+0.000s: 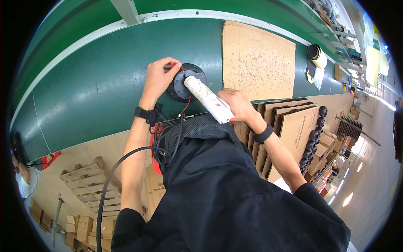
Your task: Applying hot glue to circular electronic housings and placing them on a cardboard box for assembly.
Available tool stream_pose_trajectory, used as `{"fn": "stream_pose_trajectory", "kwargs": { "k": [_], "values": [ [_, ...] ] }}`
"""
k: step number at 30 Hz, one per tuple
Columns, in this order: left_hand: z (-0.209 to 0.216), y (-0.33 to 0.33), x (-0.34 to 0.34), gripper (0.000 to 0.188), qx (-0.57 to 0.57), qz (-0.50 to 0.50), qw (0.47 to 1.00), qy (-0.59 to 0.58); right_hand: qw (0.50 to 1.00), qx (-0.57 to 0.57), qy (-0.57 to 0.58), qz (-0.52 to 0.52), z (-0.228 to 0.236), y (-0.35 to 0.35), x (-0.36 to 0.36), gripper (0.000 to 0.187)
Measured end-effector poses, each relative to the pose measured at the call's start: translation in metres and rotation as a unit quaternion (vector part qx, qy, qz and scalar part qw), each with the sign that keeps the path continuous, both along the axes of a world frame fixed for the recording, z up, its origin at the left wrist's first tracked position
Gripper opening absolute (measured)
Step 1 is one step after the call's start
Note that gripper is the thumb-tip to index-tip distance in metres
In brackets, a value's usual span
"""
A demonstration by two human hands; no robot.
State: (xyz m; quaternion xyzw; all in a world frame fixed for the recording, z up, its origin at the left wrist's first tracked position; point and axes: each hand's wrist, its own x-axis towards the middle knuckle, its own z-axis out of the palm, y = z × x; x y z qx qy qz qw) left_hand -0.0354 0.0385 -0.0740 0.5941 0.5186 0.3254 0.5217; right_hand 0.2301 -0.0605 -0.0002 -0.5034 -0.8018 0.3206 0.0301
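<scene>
Black clothing [226, 176] looms below the black disc [179, 89], where the left hand [161, 75] pinches red wire [183, 70] (likely keeping it clear) and the right hand [239, 104] grips an overhanging white tube [209, 100].

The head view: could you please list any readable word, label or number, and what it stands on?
I'll leave wording uncopied; markings show on:
White tube in the right hand: too small to read.
Cardboard panels by the bench: dark lettering, small.
Cardboard box beside the left forearm: dark lettering, partly hidden.
Pale rail: dark mark.

Green bench [96, 84] — black disc [179, 90], cardboard sheet [258, 61]
</scene>
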Motion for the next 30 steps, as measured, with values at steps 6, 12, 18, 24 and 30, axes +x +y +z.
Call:
{"fn": "stream_pose_trajectory", "kwargs": {
  "k": [6, 12, 18, 24, 30],
  "values": [
    [0.024, -0.015, -0.027, 0.013, -0.071, -0.095, 0.993, 0.018, 1.000, 0.004, 0.005, -0.010, 0.000, -0.001, 0.004, 0.037],
    [0.019, -0.037, -0.035, 0.013, -0.067, -0.099, 0.993, 0.008, 1.000, 0.007, 0.001, -0.026, 0.000, -0.001, 0.003, 0.034],
    [0.013, -0.039, -0.036, 0.030, -0.039, -0.061, 0.997, 0.020, 1.000, 0.004, -0.012, -0.028, -0.002, 0.001, 0.001, 0.032],
    [0.020, -0.041, -0.030, 0.063, -0.172, -0.093, 0.978, 0.076, 1.000, -0.010, 0.000, -0.024, 0.001, 0.001, 0.007, 0.034],
    [0.003, -0.018, -0.025, 0.054, -0.104, -0.021, 0.994, 0.032, 0.998, 0.003, 0.048, -0.036, 0.005, 0.001, 0.007, 0.035]
  ]
}}
